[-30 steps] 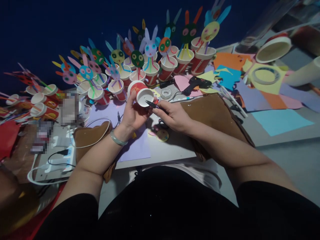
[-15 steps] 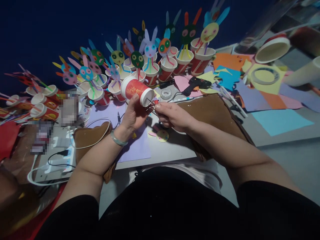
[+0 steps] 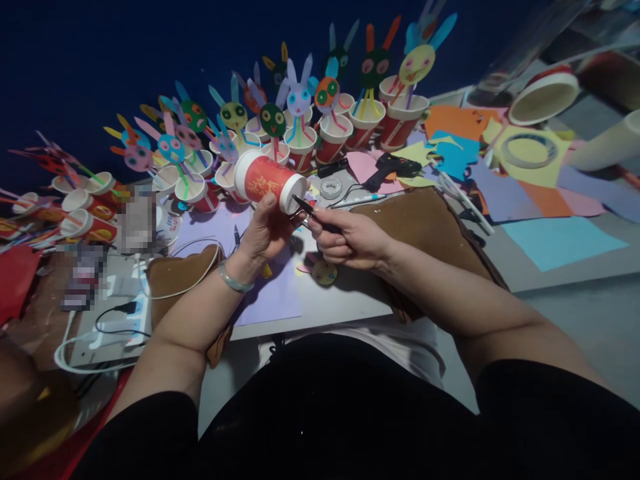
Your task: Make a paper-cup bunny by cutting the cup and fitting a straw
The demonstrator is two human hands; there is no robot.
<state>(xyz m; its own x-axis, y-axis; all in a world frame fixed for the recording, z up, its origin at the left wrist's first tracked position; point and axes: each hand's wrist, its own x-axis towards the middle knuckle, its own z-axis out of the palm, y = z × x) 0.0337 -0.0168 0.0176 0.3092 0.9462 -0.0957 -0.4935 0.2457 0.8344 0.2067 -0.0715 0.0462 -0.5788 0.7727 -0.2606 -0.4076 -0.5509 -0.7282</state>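
Note:
My left hand (image 3: 267, 230) is wrapped round the side of a red paper cup (image 3: 267, 181) with gold lettering. The cup lies tilted in the air, its white base turned towards my right hand (image 3: 350, 233). Pinched in my right fingers is a slim black pointed tool (image 3: 309, 207); its exact kind is unclear. The tip meets the cup's base or lies just in front of it. Below my hands, a yellow paper rabbit face (image 3: 324, 272) with pink ears lies on the table, partly in shadow.
Behind stand several red cups (image 3: 335, 137) bearing paper rabbit heads on coloured straws. A black glue gun (image 3: 397, 167) and a tape roll (image 3: 330, 188) are at centre right. Brown cloth (image 3: 425, 230) and coloured paper (image 3: 565, 241) lie rightward; a power strip (image 3: 143, 310) sits left.
The black tool has turned in my right fingers and shows more of its length along the cup's base. The cup has shifted slightly left in my left hand.

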